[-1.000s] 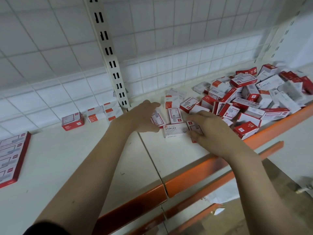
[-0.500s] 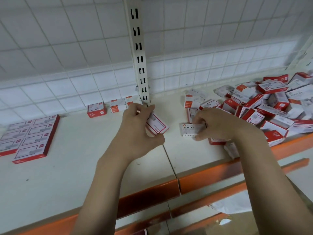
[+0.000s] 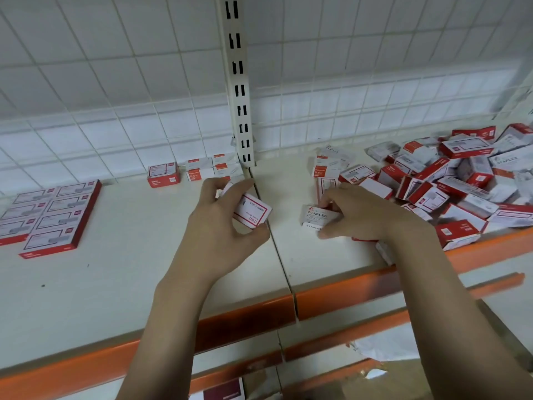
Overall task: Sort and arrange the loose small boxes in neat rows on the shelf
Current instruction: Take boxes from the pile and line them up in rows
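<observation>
My left hand (image 3: 222, 226) grips a small red-and-white staple box (image 3: 251, 209) just above the shelf (image 3: 115, 272), near the seam between two shelf boards. My right hand (image 3: 366, 217) curls round a white box marked STAPLES (image 3: 315, 216) that sits on the shelf; a red box lies partly hidden under that hand. A loose heap of red and white boxes (image 3: 450, 183) fills the shelf's right side. Flat rows of boxes (image 3: 49, 215) lie at the far left. A few boxes (image 3: 199, 170) stand along the back grid.
A slotted white upright (image 3: 239, 90) rises behind my hands against a wire grid back panel (image 3: 115, 82). The shelf's orange front edge (image 3: 331, 301) runs below my wrists. A lower orange-edged shelf holds a dark red box (image 3: 225, 391).
The view has swung left, bringing the flat rows into sight. My left hand has lifted its box off the shelf. My right hand has closed round the white STAPLES box.
</observation>
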`<move>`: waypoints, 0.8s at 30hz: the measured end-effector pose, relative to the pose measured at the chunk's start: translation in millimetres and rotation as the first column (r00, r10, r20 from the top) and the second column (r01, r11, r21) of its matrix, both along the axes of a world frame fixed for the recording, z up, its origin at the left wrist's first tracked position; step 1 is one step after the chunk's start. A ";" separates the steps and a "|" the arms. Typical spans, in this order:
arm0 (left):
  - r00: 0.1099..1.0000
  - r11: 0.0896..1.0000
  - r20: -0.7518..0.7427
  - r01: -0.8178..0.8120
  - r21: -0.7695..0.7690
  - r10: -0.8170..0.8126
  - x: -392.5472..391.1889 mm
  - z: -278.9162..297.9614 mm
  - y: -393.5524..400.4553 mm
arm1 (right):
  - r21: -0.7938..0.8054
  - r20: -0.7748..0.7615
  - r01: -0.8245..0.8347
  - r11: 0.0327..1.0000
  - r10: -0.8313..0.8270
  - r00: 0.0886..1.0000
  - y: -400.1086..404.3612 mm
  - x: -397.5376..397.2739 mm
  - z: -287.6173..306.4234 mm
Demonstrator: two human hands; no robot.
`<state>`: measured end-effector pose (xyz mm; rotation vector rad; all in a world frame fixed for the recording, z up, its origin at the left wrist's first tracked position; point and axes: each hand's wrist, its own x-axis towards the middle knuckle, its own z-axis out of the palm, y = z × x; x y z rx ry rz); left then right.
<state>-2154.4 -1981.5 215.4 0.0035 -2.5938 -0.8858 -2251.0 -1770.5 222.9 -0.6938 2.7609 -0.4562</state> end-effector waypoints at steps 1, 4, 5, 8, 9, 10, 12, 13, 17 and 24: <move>1.000 1.000 -0.002 -0.005 0.002 0.005 -0.3 -0.5 1.5 | -0.001 -0.006 -0.006 1.000 0.006 1.000 -0.5 0.5 -0.3; 1.000 1.000 -0.002 -0.013 0.022 0.013 -1.3 -3.2 4.9 | 0.000 -0.024 -0.033 0.999 0.033 0.999 -1.3 -0.3 -2.6; 1.000 1.000 -0.006 -0.015 0.026 0.015 -2.1 -4.9 5.1 | -0.009 -0.035 -0.043 0.999 0.043 0.998 -1.2 -0.7 -3.0; 0.999 0.999 -0.031 -0.019 0.029 0.020 -4.8 -8.7 5.9 | -0.078 -0.048 -0.056 0.995 0.052 0.997 1.2 0.3 -1.4; 0.999 0.999 -0.046 -0.017 0.035 0.018 -5.6 -9.3 6.9 | -0.101 -0.055 -0.062 0.993 0.056 0.997 2.8 1.4 0.8; 0.998 0.999 -0.060 -0.015 0.046 0.018 -6.0 -9.8 8.3 | -0.124 -0.069 -0.068 0.990 0.060 0.996 4.7 2.6 3.5; 0.997 0.997 -0.079 -0.012 0.082 0.018 -4.8 -10.0 11.8 | -0.170 -0.103 -0.068 0.983 0.051 0.993 9.1 6.5 10.2; 0.996 0.995 -0.088 -0.008 0.099 0.016 -3.6 -10.0 13.4 | -0.188 -0.123 -0.067 0.980 0.044 0.991 11.4 9.2 13.6; 0.993 0.996 -0.119 -0.002 0.084 0.012 3.3 -11.8 17.1 | -0.251 -0.182 -0.082 0.965 0.036 0.983 19.3 17.0 17.8; 0.971 0.995 -0.215 -0.098 0.031 0.102 23.7 -11.3 19.2 | -0.247 -0.256 -0.180 0.952 0.115 0.960 15.6 13.9 5.9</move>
